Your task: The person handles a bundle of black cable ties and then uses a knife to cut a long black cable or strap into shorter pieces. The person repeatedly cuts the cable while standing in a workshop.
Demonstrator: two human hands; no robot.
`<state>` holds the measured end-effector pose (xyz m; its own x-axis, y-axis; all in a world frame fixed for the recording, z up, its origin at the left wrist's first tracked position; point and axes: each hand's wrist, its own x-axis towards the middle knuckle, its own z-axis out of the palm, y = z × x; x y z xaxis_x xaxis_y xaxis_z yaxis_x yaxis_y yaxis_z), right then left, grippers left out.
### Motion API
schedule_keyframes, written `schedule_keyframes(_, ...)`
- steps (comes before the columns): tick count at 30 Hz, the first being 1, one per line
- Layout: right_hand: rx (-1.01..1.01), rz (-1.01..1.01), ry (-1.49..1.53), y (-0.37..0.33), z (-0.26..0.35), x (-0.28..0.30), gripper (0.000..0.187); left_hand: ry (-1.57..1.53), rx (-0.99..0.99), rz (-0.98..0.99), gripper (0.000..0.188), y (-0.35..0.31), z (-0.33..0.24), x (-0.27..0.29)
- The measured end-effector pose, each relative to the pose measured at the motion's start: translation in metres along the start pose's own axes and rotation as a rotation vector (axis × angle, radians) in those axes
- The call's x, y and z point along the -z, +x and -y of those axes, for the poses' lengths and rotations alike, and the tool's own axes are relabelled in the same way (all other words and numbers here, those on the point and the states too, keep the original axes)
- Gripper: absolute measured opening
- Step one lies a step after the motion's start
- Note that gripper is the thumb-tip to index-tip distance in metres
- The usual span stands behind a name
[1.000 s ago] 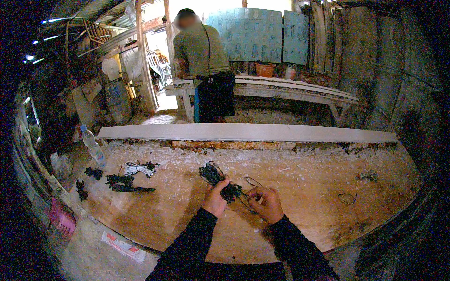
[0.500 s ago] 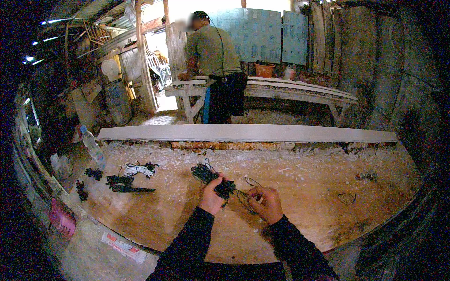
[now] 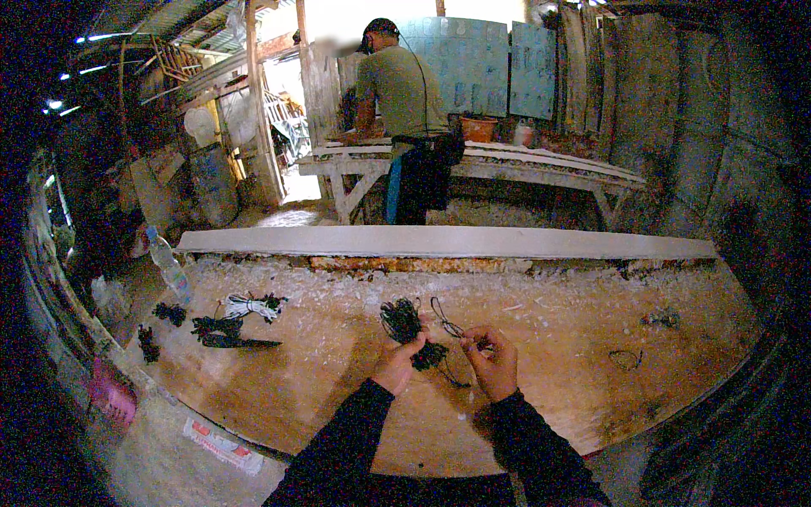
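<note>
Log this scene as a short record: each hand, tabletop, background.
Left hand: gripping a bundle of dark cords
Right hand: pinching a thin dark loop
Tabletop, left part: white cord bundle, dark cord bundles
Tabletop, right part: small loose loop
Background: person at a long bench bearing an orange pot

Both sleeves (image 3: 342, 435) are long, black and plain.

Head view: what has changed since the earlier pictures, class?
The left hand, with its bundle of thin black cords, and the right hand, pinching a thin dark cord, moved slightly right. The co-worker in a grey-green shirt moved right. Both grips, the clear plastic bottle and the white cord bundle stayed unchanged.
</note>
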<state>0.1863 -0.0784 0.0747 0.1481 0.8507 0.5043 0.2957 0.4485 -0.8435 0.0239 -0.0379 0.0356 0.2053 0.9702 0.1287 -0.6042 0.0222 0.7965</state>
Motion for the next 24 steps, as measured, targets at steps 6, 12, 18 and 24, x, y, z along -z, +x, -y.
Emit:
schedule_keyframes(6, 0.059, 0.083, 0.104, -0.002, 0.0, -0.004, 0.004, 0.104, 0.007, 0.073, 0.025, -0.003, 0.006, -0.005)
schedule_keyframes(12, 0.182, 0.172, -0.066, -0.003, 0.006, -0.005, 0.003, -0.014, 0.148, 0.123, 0.021, -0.011, -0.002, -0.021)
schedule_keyframes(18, 0.331, 0.21, -0.085, -0.002, 0.006, -0.008, 0.006, -0.17, 0.173, 0.068, 0.02, -0.002, 0.015, -0.005)
schedule_keyframes(24, 0.29, 0.072, -0.372, 0.005, -0.006, -0.004, 0.012, -0.457, 0.08, -0.045, 0.022, 0.016, 0.019, 0.012)
